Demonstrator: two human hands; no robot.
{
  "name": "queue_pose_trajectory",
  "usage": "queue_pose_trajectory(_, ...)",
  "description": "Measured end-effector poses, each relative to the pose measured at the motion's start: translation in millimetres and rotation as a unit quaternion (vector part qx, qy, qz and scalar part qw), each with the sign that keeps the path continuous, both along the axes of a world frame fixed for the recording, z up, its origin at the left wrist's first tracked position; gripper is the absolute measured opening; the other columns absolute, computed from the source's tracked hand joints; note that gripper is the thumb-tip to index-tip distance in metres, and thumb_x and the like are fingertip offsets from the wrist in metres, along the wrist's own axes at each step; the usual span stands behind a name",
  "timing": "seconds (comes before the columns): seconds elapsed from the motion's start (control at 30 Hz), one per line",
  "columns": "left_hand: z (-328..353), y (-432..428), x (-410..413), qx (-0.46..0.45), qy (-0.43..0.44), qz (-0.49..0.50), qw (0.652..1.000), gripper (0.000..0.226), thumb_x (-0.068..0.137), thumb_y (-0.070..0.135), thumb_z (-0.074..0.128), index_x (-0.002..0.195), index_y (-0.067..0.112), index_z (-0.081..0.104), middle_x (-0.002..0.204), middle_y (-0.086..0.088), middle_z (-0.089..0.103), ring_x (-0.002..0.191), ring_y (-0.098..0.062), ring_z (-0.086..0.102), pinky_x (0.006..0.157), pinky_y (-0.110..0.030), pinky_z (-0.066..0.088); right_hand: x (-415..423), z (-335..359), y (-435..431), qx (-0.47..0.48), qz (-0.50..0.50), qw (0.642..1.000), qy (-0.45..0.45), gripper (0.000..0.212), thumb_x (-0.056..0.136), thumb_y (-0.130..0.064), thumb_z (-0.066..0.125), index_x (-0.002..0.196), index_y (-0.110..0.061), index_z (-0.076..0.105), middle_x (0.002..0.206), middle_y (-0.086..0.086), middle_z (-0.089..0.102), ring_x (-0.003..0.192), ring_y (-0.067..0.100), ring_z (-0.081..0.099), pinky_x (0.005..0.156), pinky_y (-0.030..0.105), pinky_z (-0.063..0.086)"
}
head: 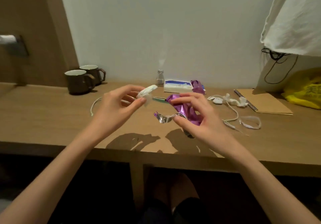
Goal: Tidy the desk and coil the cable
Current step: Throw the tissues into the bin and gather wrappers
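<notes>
Your left grip (118, 105) is raised above the worktop (52, 119) and pinches a crumpled white paper (146, 93) between thumb and fingertips. Your right grip (196, 112), just beside it, grasps a purple foil wrapper (184, 110): the fingers curl over the top and the thumb presses from below. The wrapper's silver inner side twists out toward your left grip.

The white cable (231, 110) lies loose and uncoiled on the worktop to the right of your right grip. It is tangled near a small white plug piece (217, 100), and its knotted end touches the edge of a spiral notebook (264, 102). A clear plastic strip (250, 122) lies next to it. Another stretch of white cord (95, 105) curves on the worktop left of your left grip and runs behind it; you cannot tell whether the two join.

Between and beyond your grips lies a green pen-like object (159, 99). Farther back, against the wall, stand a small glass bottle (160, 78) and a blue-and-white tissue pack (177, 86) with a second purple wrapper (197, 86) on it. Two brown mugs (78, 82) stand beyond and left of your left grip. Far right of your right grip sits a yellow plastic bag (305, 91), under a hanging white cloth (295, 15).
</notes>
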State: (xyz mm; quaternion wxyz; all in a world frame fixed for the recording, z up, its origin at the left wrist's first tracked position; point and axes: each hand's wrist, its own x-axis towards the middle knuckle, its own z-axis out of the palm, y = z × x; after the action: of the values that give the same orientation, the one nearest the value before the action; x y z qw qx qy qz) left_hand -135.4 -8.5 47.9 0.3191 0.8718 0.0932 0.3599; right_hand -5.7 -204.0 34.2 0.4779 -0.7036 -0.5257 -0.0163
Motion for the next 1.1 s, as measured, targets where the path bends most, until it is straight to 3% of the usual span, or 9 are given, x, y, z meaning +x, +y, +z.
queue_pose_trajectory(0.23,-30,31,-113,-0.048,0.03,0.112,0.992,0.025,0.083,0.029,0.065,0.107,0.033,0.064,0.093,0.016,0.067,0.086,0.0,0.062,0.072,-0.017,0.05,-65,-17,62,-0.04,0.158,0.987,-0.008,0.039,0.085,-0.033,0.068,0.123,-0.028,0.058,0.128,-0.012,0.048,0.123,0.002,0.046,0.097,0.019,0.046)
queue_pose_trajectory(0.43,-78,51,-177,-0.081,0.069,0.161,0.981,0.019,0.083,0.026,0.068,0.098,0.037,0.066,0.087,0.016,0.068,0.08,-0.002,0.065,0.072,-0.015,0.05,-105,-53,100,-0.084,0.273,0.958,0.036,0.043,0.086,-0.035,0.067,0.126,-0.025,0.055,0.126,-0.011,0.054,0.121,0.006,0.051,0.099,0.03,0.047)
queue_pose_trajectory(0.6,-141,71,-208,-0.128,0.149,0.156,0.968,0.017,0.085,0.026,0.066,0.099,0.035,0.066,0.086,0.009,0.07,0.079,-0.005,0.067,0.071,-0.024,0.054,-126,-105,129,-0.166,0.293,0.939,0.068,0.042,0.085,-0.036,0.068,0.124,-0.029,0.055,0.121,-0.015,0.057,0.115,0.002,0.053,0.097,0.029,0.046)
queue_pose_trajectory(0.7,-197,89,-220,-0.164,0.226,0.163,0.946,0.015,0.086,0.03,0.065,0.098,0.04,0.064,0.085,0.015,0.069,0.074,-0.002,0.065,0.069,-0.032,0.054,-128,-153,148,-0.254,0.282,0.923,0.065,0.046,0.083,-0.043,0.068,0.125,-0.03,0.054,0.122,-0.012,0.053,0.112,0.0,0.051,0.098,0.024,0.044)
queue_pose_trajectory(0.87,-290,102,-220,-0.189,0.36,0.173,0.897,0.01,0.086,0.032,0.064,0.093,0.039,0.061,0.079,0.012,0.062,0.064,0.0,0.057,0.058,-0.016,0.042,-134,-240,176,-0.386,0.26,0.883,0.058,0.057,0.08,-0.044,0.071,0.129,-0.023,0.05,0.127,-0.004,0.046,0.114,0.007,0.048,0.103,0.026,0.041)
queue_pose_trajectory(0.93,-324,105,-220,-0.206,0.407,0.166,0.874,0.01,0.086,0.035,0.063,0.088,0.043,0.056,0.079,0.013,0.061,0.066,0.0,0.057,0.061,-0.018,0.045,-140,-269,185,-0.418,0.251,0.87,0.07,0.06,0.078,-0.043,0.073,0.129,-0.022,0.05,0.127,-0.002,0.045,0.115,0.009,0.048,0.101,0.024,0.041)
queue_pose_trajectory(1.0,-349,108,-221,-0.213,0.456,0.174,0.846,0.007,0.086,0.038,0.061,0.093,0.038,0.059,0.079,0.014,0.059,0.068,0.0,0.055,0.058,-0.018,0.043,-147,-293,194,-0.442,0.246,0.859,0.083,0.062,0.076,-0.042,0.075,0.129,-0.022,0.049,0.127,-0.001,0.044,0.116,0.011,0.048,0.098,0.022,0.041)
queue_pose_trajectory(1.1,-375,109,-219,-0.237,0.495,0.18,0.816,0.028,0.088,0.04,0.058,0.112,0.025,0.062,0.085,0.01,0.06,0.072,-0.003,0.055,0.055,-0.018,0.037,-157,-321,204,-0.475,0.25,0.839,0.091,0.068,0.074,-0.041,0.078,0.131,-0.02,0.047,0.129,0.0,0.04,0.116,0.013,0.046,0.095,0.019,0.04)
